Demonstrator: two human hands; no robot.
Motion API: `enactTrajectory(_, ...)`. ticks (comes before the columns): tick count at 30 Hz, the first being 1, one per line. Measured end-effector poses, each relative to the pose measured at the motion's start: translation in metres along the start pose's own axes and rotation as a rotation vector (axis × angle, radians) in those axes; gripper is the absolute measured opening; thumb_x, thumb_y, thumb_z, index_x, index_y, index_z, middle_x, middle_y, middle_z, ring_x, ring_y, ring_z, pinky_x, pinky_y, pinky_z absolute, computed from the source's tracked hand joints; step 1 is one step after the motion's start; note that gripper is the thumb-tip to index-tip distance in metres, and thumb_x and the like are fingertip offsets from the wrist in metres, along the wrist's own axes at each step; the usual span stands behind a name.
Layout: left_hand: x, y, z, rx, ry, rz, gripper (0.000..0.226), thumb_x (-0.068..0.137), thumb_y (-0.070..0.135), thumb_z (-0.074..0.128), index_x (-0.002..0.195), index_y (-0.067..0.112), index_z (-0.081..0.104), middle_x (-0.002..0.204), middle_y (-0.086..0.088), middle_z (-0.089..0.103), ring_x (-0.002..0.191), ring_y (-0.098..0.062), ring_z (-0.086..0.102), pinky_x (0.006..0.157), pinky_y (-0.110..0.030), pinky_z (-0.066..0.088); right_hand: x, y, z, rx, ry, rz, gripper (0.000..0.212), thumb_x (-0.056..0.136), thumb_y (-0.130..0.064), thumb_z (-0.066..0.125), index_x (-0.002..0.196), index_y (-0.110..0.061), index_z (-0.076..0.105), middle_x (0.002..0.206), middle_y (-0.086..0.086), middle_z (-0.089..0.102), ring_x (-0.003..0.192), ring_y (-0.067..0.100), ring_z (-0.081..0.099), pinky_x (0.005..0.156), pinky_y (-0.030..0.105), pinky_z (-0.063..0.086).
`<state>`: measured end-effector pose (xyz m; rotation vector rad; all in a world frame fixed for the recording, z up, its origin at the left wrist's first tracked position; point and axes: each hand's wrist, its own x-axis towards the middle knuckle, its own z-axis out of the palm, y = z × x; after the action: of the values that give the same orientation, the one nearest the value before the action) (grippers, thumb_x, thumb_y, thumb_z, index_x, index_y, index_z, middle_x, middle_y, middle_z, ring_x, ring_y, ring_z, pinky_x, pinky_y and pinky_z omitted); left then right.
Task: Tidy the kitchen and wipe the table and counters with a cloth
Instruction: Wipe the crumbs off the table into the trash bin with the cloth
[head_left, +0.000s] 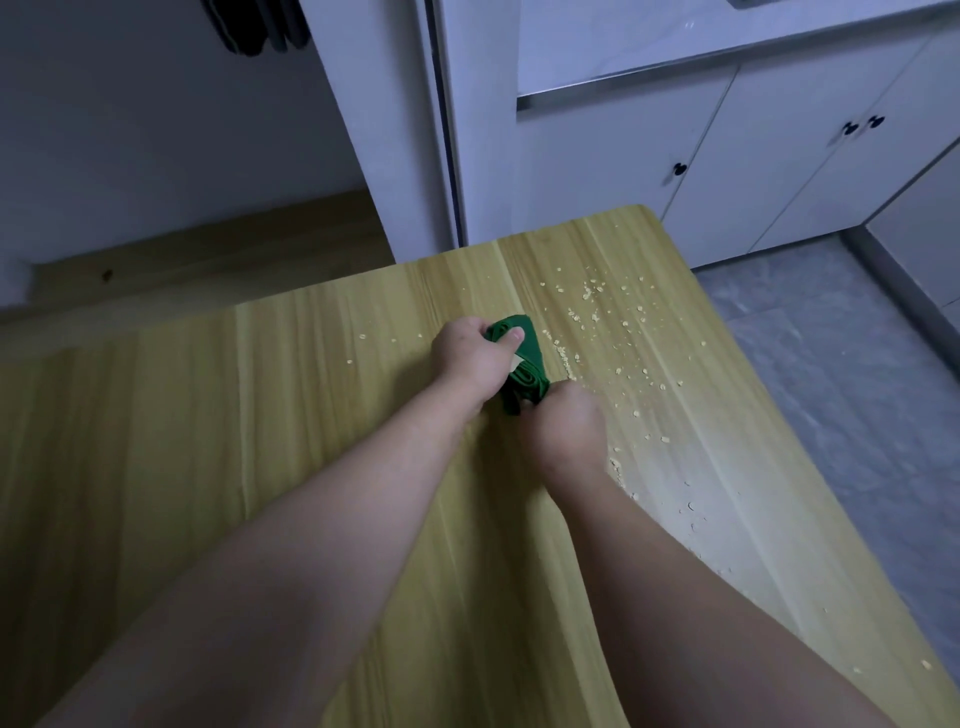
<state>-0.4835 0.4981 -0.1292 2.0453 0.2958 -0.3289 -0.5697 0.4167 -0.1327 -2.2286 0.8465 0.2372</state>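
Both forearms (322, 561) reach to mid-frame, where the left hand (470, 356) and right hand (563, 423) each grip one end of a bunched green cloth (529, 347) over the wooden worktop (234, 426); crumbs (597, 312) lie just right.

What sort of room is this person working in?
Most likely a home kitchen: white cabinets under a pale counter, and a wooden table strewn with crumbs, where the left hand and right hand grip a green cloth.

- The folded green cloth (524, 364) sits between the left hand (470, 353) and the right hand (566, 428), over the long wooden table (260, 441).
- Small pale crumbs (592, 291) lie on the table, right of the cloth.
- White cupboards (727, 171) stand behind the table.
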Motion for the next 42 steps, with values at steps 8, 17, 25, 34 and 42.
enactTrajectory(8, -0.013, -0.032, -0.089, 0.041, 0.126, -0.002, 0.02, 0.083, 0.038, 0.076, 0.085, 0.019, 0.07, 0.082, 0.002, 0.072, 0.076, -0.017, 0.07, 0.069, -0.03, 0.058, -0.056, -0.049, 0.045, 0.015, -0.096, -0.104, 0.016, 0.09, -0.024, 0.061, 0.078, -0.015, 0.058, 0.073, 0.005, 0.059, 0.073, 0.031, 0.063, 0.057, 0.03, 0.041)
enactTrajectory(17, 0.0, -0.094, -0.202, 0.136, 0.294, -0.074, 0.022, 0.085, 0.038, 0.073, 0.086, 0.017, 0.069, 0.086, -0.003, 0.072, 0.08, -0.024, 0.07, 0.072, -0.035, 0.059, -0.103, -0.123, 0.13, 0.011, -0.279, -0.164, 0.011, 0.091, -0.022, 0.058, 0.084, -0.015, 0.063, 0.084, 0.008, 0.066, 0.078, 0.03, 0.065, 0.06, 0.031, 0.046)
enactTrajectory(25, 0.049, -0.113, -0.24, 0.184, 0.345, -0.138, 0.02, 0.087, 0.036, 0.072, 0.088, 0.018, 0.065, 0.091, -0.005, 0.072, 0.082, -0.025, 0.069, 0.073, -0.035, 0.059, -0.085, -0.167, 0.173, -0.039, -0.338, -0.219, 0.012, 0.093, -0.015, 0.052, 0.089, -0.013, 0.063, 0.094, 0.01, 0.066, 0.082, 0.032, 0.067, 0.074, 0.039, 0.058)
enactTrajectory(34, 0.093, -0.098, -0.199, 0.153, 0.222, -0.118, 0.014, 0.086, 0.028, 0.075, 0.089, 0.022, 0.062, 0.092, -0.003, 0.07, 0.086, -0.023, 0.07, 0.082, -0.041, 0.06, -0.034, -0.155, 0.158, -0.116, -0.251, -0.264, 0.021, 0.094, -0.013, 0.045, 0.101, -0.012, 0.066, 0.098, 0.01, 0.067, 0.089, 0.031, 0.067, 0.071, 0.035, 0.055)
enactTrajectory(42, 0.114, -0.045, -0.101, 0.143, 0.111, -0.038, 0.018, 0.081, 0.033, 0.076, 0.075, 0.019, 0.065, 0.082, -0.002, 0.072, 0.079, -0.024, 0.071, 0.078, -0.043, 0.061, 0.029, -0.109, 0.092, -0.07, -0.143, -0.143, 0.02, 0.093, -0.016, 0.044, 0.097, -0.015, 0.063, 0.101, 0.011, 0.065, 0.092, 0.034, 0.064, 0.073, 0.036, 0.049)
